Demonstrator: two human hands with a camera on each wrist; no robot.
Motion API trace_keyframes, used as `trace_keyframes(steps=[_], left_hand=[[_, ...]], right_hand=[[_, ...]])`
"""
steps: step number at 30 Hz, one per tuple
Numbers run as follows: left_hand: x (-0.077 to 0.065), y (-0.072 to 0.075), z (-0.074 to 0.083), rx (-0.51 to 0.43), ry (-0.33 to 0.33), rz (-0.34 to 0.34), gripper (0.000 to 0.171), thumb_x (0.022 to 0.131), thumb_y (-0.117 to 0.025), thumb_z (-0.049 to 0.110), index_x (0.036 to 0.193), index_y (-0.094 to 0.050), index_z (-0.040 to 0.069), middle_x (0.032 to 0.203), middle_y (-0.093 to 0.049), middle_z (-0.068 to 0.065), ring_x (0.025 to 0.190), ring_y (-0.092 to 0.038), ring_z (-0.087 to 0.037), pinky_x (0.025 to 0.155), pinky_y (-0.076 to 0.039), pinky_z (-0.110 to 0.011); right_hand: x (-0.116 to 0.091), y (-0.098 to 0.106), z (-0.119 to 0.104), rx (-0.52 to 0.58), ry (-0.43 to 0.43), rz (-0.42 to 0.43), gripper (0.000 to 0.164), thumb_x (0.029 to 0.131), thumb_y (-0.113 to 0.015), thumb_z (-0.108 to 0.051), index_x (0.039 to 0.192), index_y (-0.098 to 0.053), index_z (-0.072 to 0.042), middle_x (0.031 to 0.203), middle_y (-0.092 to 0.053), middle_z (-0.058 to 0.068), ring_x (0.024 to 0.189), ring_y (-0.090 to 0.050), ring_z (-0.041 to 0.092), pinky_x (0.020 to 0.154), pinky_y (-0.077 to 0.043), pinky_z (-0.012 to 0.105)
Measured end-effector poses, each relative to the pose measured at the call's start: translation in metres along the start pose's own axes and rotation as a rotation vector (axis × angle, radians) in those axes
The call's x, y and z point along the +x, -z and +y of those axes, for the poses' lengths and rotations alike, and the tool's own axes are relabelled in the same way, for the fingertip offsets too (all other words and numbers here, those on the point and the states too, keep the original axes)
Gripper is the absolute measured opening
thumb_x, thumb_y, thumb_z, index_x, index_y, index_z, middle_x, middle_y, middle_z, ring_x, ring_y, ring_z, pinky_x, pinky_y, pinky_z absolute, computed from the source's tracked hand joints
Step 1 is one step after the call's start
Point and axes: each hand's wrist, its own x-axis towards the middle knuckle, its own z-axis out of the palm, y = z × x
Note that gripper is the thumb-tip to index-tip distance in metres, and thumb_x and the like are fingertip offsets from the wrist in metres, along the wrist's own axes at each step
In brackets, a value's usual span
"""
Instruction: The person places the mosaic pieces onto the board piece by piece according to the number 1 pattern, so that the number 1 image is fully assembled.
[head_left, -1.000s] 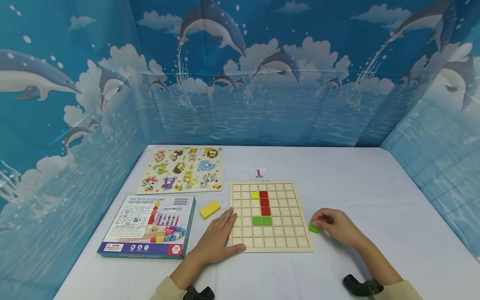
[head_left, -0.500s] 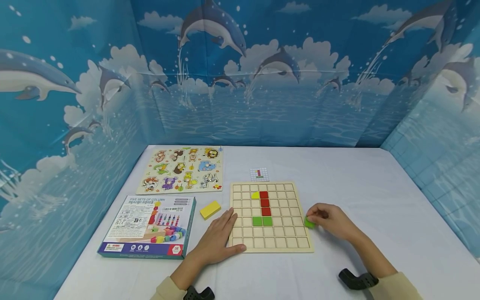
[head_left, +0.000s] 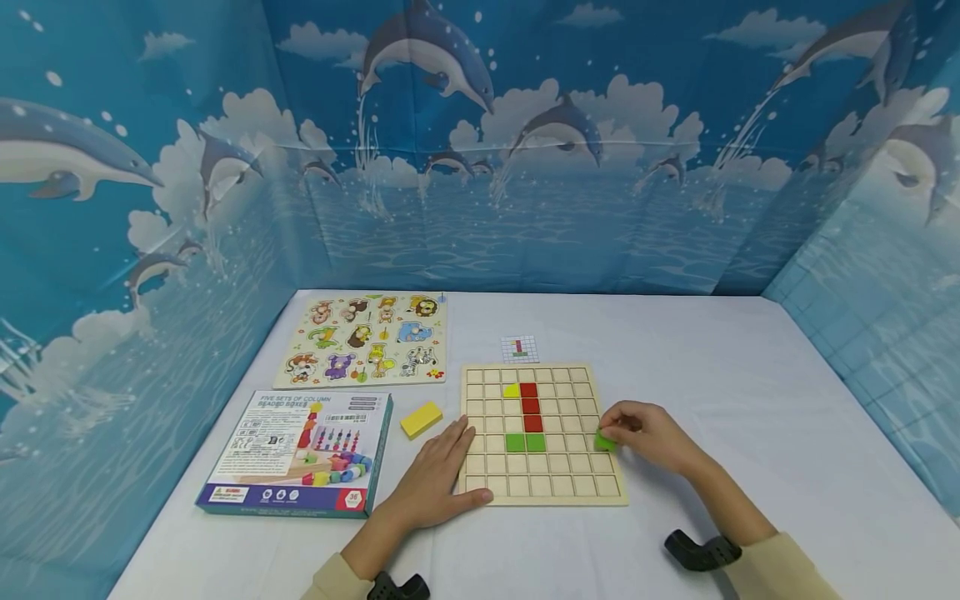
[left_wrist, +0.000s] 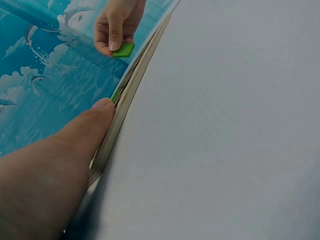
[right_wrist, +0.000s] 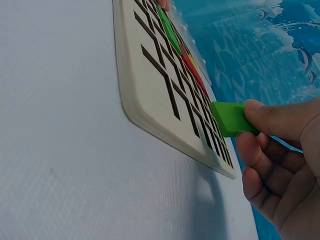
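A wooden grid board (head_left: 573, 483) lies on the white table. In it sit a yellow tile (head_left: 512, 390) beside the top of a red column (head_left: 531, 406), and two green tiles (head_left: 525, 442) lower down. My left hand (head_left: 427, 471) rests with straight fingers along the board's left side, its thumb at the lower left corner. Between thumb and fingers my right hand (head_left: 651, 433) pinches a green square tile (right_wrist: 231, 119). That tile overlaps the board's right edge in the head view, and the right wrist view shows it raised above the board's surface.
Left of the board lies a yellow block (head_left: 421, 420). Beyond it are a boxed toy set (head_left: 300, 454) and an animal puzzle board (head_left: 360, 342). A small card with a grid pattern (head_left: 519, 348) lies behind the board. A dolphin-printed cloth (head_left: 480, 208) encloses the table.
My right hand has moved left with the green tile, from beside the board to over its right edge. The left hand has stayed in place.
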Motion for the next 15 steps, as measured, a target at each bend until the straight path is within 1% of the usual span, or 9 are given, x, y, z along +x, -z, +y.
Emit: trace_keyframes(steps=[9, 15], left_hand=[[-0.001, 0.001, 0.001, -0.008, -0.005, 0.006, 0.092, 0.089, -0.053, 0.065, 0.154, -0.026, 0.006, 0.161, -0.018, -0.011, 0.147, -0.017, -0.026, 0.115, -0.021, -0.049], [-0.001, 0.000, 0.001, -0.006, -0.013, 0.017, 0.092, 0.089, -0.054, 0.065, 0.154, -0.027, 0.004, 0.161, -0.019, -0.012, 0.147, -0.018, -0.026, 0.115, -0.022, -0.050]], right_hand=[[0.008, -0.007, -0.006, 0.008, 0.006, -0.012, 0.007, 0.091, -0.070, -0.014, 0.091, -0.068, -0.007, 0.084, -0.062, 0.000, 0.075, -0.055, 0.018, 0.061, -0.046, 0.025], [0.013, -0.011, -0.011, 0.020, 0.038, -0.029, 0.004, 0.090, -0.070, -0.012, 0.091, -0.068, -0.008, 0.084, -0.062, -0.001, 0.074, -0.055, 0.017, 0.063, -0.047, 0.025]])
